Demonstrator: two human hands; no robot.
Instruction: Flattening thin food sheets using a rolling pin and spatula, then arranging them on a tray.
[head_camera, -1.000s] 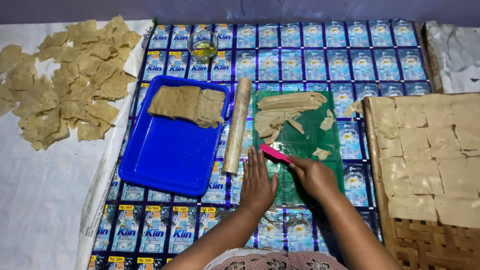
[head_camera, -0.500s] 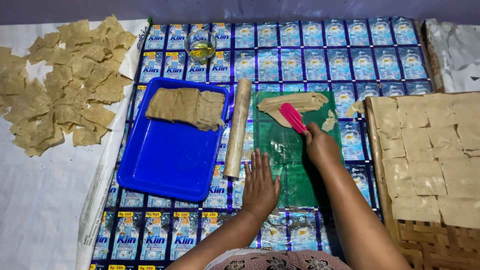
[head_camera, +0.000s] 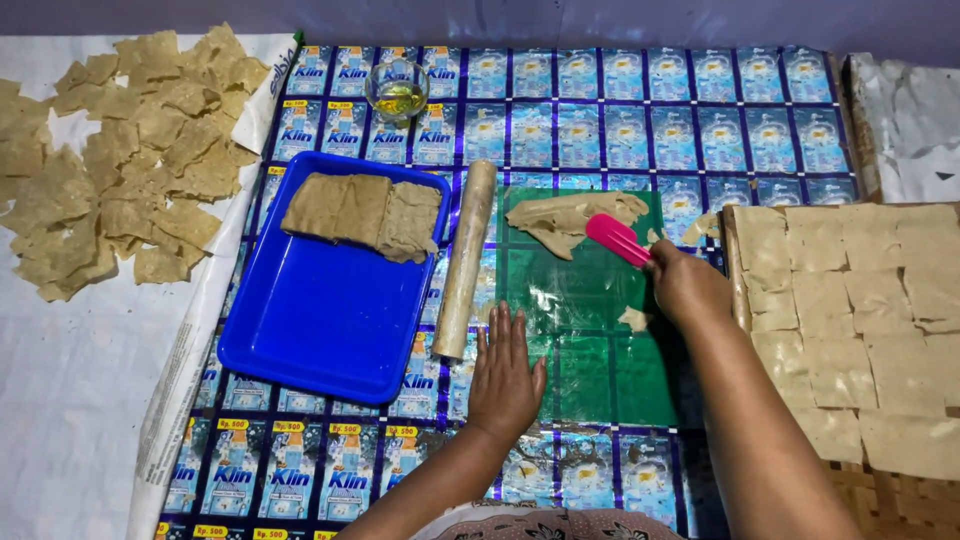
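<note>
A glossy green plastic sheet (head_camera: 590, 330) lies on the mat of foil sachets (head_camera: 700, 110). The left hand (head_camera: 507, 375) presses its edge, fingers spread flat. The right hand (head_camera: 688, 287), its grip closed around a pink flat-bladed spatula (head_camera: 617, 239), meets soft beige dough (head_camera: 565, 216) near the sheet's far end.

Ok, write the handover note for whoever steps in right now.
Left hand: flat on the green sheet, holding nothing.
Right hand: grips the pink scraper, blade at the dough.
Done: dough gathered at the sheet's far end.
Left: scraps on the sheet.
Roller lies left of the sheet, beside the blue tray.
</note>
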